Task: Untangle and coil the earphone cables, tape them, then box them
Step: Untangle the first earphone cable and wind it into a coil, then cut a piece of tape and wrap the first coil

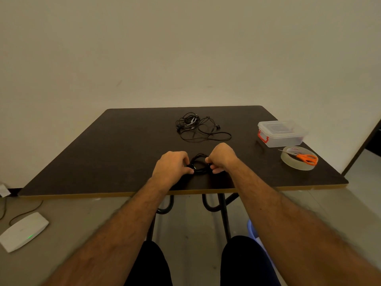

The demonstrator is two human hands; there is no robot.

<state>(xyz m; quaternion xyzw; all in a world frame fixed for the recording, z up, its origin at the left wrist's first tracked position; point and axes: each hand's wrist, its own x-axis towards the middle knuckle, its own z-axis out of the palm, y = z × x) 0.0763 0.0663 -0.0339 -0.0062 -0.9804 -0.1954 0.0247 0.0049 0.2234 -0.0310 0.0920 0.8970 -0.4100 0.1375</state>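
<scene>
While both hands, left (172, 164) & right (221, 156), pinch the small black coiled earphone cable (199, 166) w/ curled fingers, loops could spring loose if grip slackens before taping.

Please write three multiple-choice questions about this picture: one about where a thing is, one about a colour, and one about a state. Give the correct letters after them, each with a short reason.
1. Where do the scissors lie?
A. on top of the tape roll
B. inside the plastic box
C. on the floor

2. What colour are the scissors' handles?
A. blue
B. orange
C. green

3. What state is the cable between the two hands in?
A. spread out straight
B. wound into a coil
C. already in the box

Answers:
1. A, the scissors rest across the top of the roll, at the table's right edge.
2. B, the handles are plainly orange.
3. B, the left hand and right hand hold the coiled cable at its two sides, while the tangled earphones lie farther back.
</scene>
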